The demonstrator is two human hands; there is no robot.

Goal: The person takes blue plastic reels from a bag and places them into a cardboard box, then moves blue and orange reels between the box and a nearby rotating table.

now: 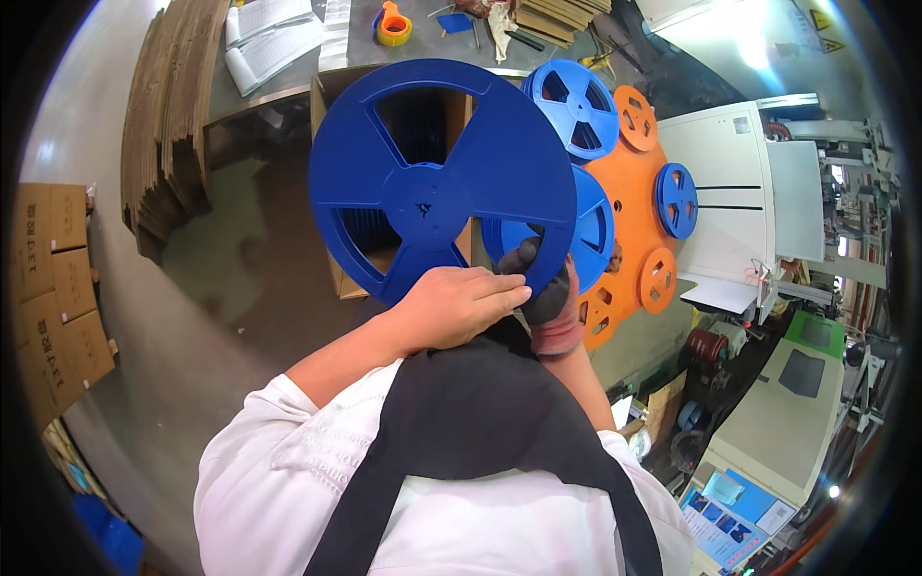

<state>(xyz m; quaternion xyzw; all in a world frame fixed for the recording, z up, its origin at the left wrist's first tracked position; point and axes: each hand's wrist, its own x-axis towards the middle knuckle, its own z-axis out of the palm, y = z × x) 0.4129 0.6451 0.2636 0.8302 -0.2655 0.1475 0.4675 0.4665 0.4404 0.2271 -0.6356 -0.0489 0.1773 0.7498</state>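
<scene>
Reel (427,197) of dark blue is over the open cardboard box (349,286), and for steady holding I should press evenly, left hand (456,305) fingers together on its rim, gloved right hand (550,300) pinching its edge.

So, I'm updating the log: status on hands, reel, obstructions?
Left hand on large blue reel, lower edge; gloved right hand gripping it. Reel faces camera. Open carton partly hidden behind; no obstruction seen.

It's a mfg wkshp w/ beige mach (771,413) & stacked ctns (56,298).
</scene>
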